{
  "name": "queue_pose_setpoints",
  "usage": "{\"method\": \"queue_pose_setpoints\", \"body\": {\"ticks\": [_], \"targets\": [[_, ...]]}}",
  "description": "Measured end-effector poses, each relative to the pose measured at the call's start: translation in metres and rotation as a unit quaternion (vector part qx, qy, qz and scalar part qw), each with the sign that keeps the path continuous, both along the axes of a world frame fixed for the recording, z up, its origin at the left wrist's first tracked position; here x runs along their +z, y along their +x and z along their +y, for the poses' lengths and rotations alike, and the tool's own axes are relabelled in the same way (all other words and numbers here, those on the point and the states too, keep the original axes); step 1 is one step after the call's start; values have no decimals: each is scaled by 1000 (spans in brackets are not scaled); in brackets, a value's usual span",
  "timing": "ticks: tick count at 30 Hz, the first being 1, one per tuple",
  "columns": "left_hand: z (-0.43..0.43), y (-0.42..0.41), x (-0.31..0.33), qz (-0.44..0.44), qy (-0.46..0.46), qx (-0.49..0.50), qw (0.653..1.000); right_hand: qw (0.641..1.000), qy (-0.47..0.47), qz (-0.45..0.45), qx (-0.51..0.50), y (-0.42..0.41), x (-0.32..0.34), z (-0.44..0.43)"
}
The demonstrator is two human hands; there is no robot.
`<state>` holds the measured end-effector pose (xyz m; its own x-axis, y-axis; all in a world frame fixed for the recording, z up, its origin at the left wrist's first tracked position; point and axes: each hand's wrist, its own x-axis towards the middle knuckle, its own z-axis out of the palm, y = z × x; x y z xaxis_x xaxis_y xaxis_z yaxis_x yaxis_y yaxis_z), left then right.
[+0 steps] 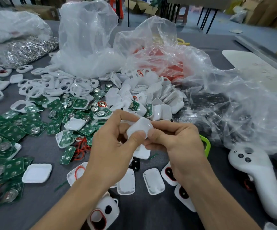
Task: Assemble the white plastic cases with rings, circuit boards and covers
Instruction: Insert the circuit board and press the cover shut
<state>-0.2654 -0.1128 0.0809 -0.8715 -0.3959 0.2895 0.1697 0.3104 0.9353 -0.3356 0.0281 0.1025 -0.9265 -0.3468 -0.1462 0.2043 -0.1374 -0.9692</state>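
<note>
While L hand and R hand both pinch white case, thumbs on top, controller nearby looks marked "22"; PCBs print unreadable.

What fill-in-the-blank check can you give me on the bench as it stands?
1. The left hand and right hand together hold one ____ plastic case.
2. The circuit boards heaped at the person's left are ____.
3. The controller lies on the person's ____ side.
4. The ring in the open case by the left forearm is ____.
Missing words: white; green; right; red.
</note>
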Motion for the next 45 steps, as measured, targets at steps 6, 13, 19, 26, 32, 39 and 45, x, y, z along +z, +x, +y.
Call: {"method": "queue_pose_setpoints", "body": {"ticks": [6,13,19,26,32,39,45], "targets": [[5,-1,-6,90,-283,140,945,995,-42,-35,82,12,-6,-11],[-1,-1,1,-12,-82,42,996,986,-82,-102,104,3,1,-5],[-2,-5,1,-35,33,-4,999,986,-77,-101,107,4,1,-2],[-2,-5,2,-69,133,-33,988,979,-58,-66,185,3,5,4],[2,-8,7,-65,190,-50,978,976,-36,-26,211,8,2,-1],[2,-5,8,-104,185,-69,975,983,-20,-35,179,8,1,-4],[0,-3,7,-115,204,-125,964,989,-3,-46,140,8,0,-3]]}}
